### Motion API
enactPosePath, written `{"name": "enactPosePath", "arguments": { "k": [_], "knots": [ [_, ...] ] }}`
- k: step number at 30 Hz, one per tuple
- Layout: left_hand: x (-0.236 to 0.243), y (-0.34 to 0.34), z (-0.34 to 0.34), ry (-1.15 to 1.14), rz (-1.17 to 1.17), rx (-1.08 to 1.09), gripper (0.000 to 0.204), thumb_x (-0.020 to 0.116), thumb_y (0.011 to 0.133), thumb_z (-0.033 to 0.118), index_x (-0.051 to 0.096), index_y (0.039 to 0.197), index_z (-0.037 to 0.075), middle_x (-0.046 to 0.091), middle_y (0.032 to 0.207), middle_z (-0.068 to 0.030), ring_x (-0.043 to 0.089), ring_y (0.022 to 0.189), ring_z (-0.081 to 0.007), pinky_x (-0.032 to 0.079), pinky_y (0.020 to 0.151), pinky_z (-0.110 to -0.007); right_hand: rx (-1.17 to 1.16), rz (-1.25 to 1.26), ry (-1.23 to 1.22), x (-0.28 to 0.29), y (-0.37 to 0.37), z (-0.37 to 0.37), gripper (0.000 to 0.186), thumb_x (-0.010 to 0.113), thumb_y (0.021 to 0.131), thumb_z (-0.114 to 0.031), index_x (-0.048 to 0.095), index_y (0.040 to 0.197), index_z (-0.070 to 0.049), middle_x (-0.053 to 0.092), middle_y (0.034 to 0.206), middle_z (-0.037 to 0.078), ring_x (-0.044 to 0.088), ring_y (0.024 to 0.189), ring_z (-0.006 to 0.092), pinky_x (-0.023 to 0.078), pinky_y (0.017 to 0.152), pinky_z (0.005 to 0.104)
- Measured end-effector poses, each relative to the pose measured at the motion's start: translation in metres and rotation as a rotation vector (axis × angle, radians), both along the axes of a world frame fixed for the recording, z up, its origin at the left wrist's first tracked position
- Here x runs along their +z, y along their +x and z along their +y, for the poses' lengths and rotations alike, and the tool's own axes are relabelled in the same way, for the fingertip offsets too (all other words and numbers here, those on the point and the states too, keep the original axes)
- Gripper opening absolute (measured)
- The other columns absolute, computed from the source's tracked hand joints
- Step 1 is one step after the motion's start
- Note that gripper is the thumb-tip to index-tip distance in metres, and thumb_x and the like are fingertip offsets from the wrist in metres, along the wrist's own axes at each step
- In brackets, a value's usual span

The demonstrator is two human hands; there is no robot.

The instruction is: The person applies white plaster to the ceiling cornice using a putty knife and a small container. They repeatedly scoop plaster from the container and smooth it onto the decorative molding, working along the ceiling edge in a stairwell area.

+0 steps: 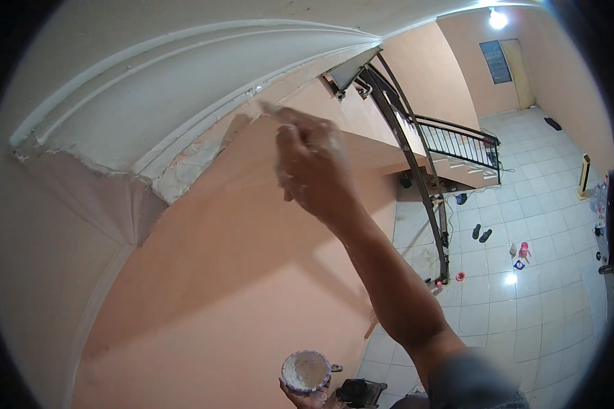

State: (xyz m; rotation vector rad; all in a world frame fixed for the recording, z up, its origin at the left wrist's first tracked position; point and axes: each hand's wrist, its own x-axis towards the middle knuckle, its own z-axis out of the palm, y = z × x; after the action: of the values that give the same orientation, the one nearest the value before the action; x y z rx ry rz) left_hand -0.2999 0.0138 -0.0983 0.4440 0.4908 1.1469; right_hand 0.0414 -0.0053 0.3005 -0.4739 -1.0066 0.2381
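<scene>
My right hand (314, 160) is raised to the long white cornice moulding (205, 112) where wall and ceiling meet. White paste smears its knuckles, and most of its fingers are curled in. A pale tip, blurred by motion, points from it at the moulding's lower edge; I cannot tell whether this is a coated finger or a small tool. At the bottom, my left hand (300, 399) grips a mug (308, 354) from below. The mug has a purplish rim, a side handle and white paste inside. Rough white filler (191, 163) patches the strip under the moulding.
Far below lies a white tiled floor (498, 300) with slippers (481, 233) and small pink items. A dark metal post (416, 163) and a black stair railing (457, 140) stand to the right. Near the mug is a dark stool-like object (361, 392).
</scene>
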Motion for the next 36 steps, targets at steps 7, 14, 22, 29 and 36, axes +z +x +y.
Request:
{"name": "enactPosePath", "arguments": {
  "k": [7,14,22,29,36],
  "knots": [
    [-0.001,0.003,0.002,0.034,-0.027,-0.068,0.086,0.061,0.077,0.073,0.047,0.142,0.018,0.055,0.14,-0.0135,0.056,0.124,-0.0396,0.052,0.094,-0.061,0.09,0.024,0.017,0.01,0.012,0.003,0.036,0.042,0.096,-0.016,0.063,0.104,0.012,0.059,0.059,0.015,0.057,0.046,0.0237,0.053,0.043,0.0346],
    [-0.012,-0.004,0.003,-0.036,-0.055,-0.026,0.086,0.06,0.078,0.073,0.048,0.142,0.017,0.054,0.14,-0.0143,0.055,0.125,-0.0395,0.05,0.096,-0.062,-0.105,-0.063,0.024,0.009,0.003,0.014,0.04,0.046,0.092,-0.015,0.064,0.118,0.009,0.058,0.058,0.02,0.057,0.051,0.028,0.053,0.056,0.0414],
    [-0.008,-0.004,0.003,-0.034,-0.02,0.014,0.085,0.062,0.078,0.072,0.049,0.14,0.015,0.056,0.138,-0.0144,0.056,0.122,-0.039,0.052,0.093,-0.06,-0.692,-0.221,0.075,0.02,0.015,0.038,0.033,0.052,0.086,-0.013,0.069,0.104,0.009,0.061,0.065,0.027,0.063,0.062,0.0411,0.052,0.062,0.0477],
    [-0.014,-0.004,0.003,-0.023,-0.021,0.045,0.086,0.061,0.078,0.073,0.048,0.14,0.015,0.056,0.138,-0.0142,0.056,0.123,-0.0394,0.052,0.093,-0.061,-0.693,-0.191,0.114,0.003,0.005,0.019,0.03,0.054,0.083,-0.013,0.07,0.096,0.009,0.06,0.059,0.026,0.063,0.055,0.0413,0.054,0.06,0.0481],
    [-0.017,-0.006,0.006,-0.044,-0.033,0.013,0.086,0.058,0.079,0.073,0.047,0.143,0.017,0.054,0.14,-0.0147,0.055,0.124,-0.0401,0.051,0.094,-0.062,-0.764,-0.196,0.068,0.012,0.018,0.032,0.03,0.055,0.082,-0.013,0.073,0.101,0.004,0.062,0.062,0.023,0.064,0.056,0.0383,0.054,0.06,0.0485]
  ]
}}
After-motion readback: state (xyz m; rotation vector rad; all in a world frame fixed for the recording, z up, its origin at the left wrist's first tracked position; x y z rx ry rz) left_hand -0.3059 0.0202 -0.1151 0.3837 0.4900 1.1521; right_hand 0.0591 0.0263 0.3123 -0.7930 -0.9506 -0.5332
